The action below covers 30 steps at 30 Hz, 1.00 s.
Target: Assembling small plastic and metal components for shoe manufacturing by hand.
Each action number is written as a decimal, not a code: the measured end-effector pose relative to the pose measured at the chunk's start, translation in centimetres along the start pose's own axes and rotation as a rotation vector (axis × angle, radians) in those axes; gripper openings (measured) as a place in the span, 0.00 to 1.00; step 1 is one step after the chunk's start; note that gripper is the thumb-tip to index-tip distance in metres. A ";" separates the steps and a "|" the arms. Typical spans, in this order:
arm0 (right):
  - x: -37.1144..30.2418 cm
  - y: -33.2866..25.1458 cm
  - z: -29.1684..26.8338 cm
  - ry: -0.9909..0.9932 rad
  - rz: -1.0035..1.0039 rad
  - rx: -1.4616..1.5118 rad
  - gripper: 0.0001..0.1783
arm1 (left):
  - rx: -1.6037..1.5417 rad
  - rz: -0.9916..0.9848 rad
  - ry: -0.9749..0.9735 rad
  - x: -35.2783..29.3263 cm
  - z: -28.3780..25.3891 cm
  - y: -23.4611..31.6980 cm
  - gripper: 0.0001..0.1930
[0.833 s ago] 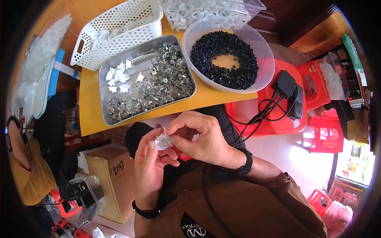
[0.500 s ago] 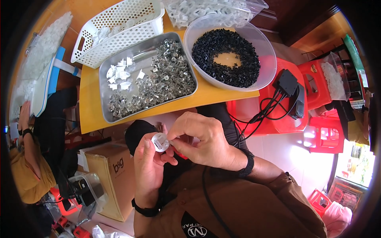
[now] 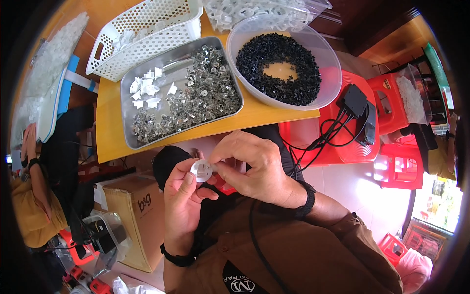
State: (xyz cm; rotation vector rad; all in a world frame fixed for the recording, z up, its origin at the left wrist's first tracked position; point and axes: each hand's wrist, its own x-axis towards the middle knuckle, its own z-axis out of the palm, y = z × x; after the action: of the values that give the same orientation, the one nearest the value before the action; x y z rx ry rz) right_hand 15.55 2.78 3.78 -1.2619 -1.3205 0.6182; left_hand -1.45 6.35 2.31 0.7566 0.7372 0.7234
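Two bare hands are up close here, hanging in front of a dark brown shirt (image 3: 303,245), each with a black band at the wrist. The left hand (image 3: 182,188) comes nearly straight up, palm turned inward, thumb and fingers pinching the left side of a small round white plastic piece (image 3: 201,170) with a slot in its face. That piece sits in the air between the hands, just off the near edge of the yellow wooden tabletop (image 3: 274,119). The right hand (image 3: 254,164) slants in from the lower right, knuckles up, thumb and index finger closed together at the disc's right edge; can't tell if they've got something tiny between them.

Next out, on the tabletop, there's a shallow rectangular silver metal tray (image 3: 169,76), with loose shiny metal bits (image 3: 200,100) mostly along its right and near side and a cluster of white plastic pieces (image 3: 144,88) at the left. Touching or just beside it on the right is a round clear plastic bowl (image 3: 331,73) with tiny black parts (image 3: 303,63) in a ring. Behind the tray, a white perforated plastic basket (image 3: 147,55) leans outward.
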 end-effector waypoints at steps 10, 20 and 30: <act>0.1 0.0 0.0 -0.011 -0.060 -0.033 0.07 | -0.013 -0.013 0.013 0.1 -0.2 -0.2 0.20; 0.2 -0.1 -0.1 -0.005 -0.090 -0.050 0.07 | -0.048 -0.013 0.030 -0.1 -0.2 -0.3 0.23; 0.0 0.0 0.0 -0.013 -0.119 -0.090 0.07 | 0.010 -0.003 0.025 -0.1 -0.1 0.0 0.21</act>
State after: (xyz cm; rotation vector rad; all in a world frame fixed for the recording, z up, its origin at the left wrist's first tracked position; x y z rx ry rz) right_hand 15.53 2.84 3.77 -1.2433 -1.4364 0.4884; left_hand -1.59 6.33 2.26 0.7569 0.7649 0.7279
